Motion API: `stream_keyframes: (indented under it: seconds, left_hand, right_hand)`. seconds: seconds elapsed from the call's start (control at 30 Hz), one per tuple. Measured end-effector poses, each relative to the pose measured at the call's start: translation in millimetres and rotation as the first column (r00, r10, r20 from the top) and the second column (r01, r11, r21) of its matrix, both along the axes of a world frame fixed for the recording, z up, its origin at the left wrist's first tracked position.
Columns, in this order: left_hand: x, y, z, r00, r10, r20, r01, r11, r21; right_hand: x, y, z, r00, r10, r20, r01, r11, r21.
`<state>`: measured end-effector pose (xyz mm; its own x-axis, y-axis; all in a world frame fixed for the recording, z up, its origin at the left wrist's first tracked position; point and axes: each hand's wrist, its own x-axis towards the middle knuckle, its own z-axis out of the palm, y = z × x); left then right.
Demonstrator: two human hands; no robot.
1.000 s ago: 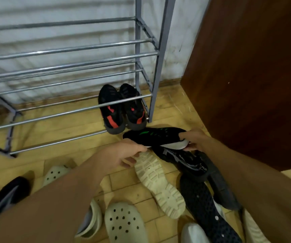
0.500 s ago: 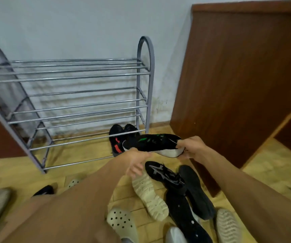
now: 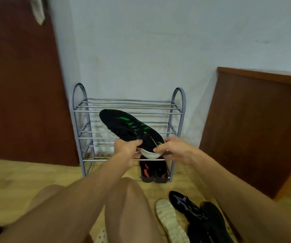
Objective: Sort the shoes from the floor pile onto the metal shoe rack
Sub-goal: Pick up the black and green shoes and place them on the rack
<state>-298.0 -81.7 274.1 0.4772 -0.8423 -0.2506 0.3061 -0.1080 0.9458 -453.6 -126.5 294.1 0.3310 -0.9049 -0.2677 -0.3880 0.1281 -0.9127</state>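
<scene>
Rails of the metal shoe rack (image 3: 85,111) ran across in several tiers against the pale wall, with one black-and-red pair (image 3: 153,171) standing at the bottom right. In front of the rack, the left hand (image 3: 126,149) had its grip clamped on the black sneaker with green stripes (image 3: 123,125), thumb and fingers curled round the rear part. The shoe hung in the air in front of the middle tiers, toe tilted up and to the left, not yet set on any rail. The right hand (image 3: 175,149) had its grip pinched on the white heel end of the sole from the other side. A trainer of this kind was probably light, its upper soft enough to buckle under a squeeze and its sole stiffer, so the heel and sole edge looked the sounder places to hold. At the lower right, the floor pile (image 3: 194,213) showed black shoes beside one lying cream sole up.
</scene>
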Motion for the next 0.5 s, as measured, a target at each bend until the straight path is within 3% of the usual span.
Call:
stream_keyframes:
  seconds: [0.27, 0.37, 0.5]
  left_hand:
    - [97.1, 40.7, 28.4, 0.978, 0.118, 0.170, -0.102, 0.990, -0.102]
    - [144.0, 64.0, 25.1, 0.959, 0.165, 0.229, -0.149, 0.985, -0.088]
    - [198.2, 97.0, 7.0, 0.974, 0.152, 0.171, -0.143, 0.988, -0.061]
  right_hand:
    - [118.3, 16.9, 36.3, 0.965, 0.103, -0.242, -0.166, 0.951, -0.259]
    - [164.1, 26.9, 36.1, 0.933, 0.229, -0.276, -0.274, 0.952, -0.138]
    - [222.8, 43.0, 24.3, 0.884, 0.375, -0.278, -0.391, 0.921, 0.001]
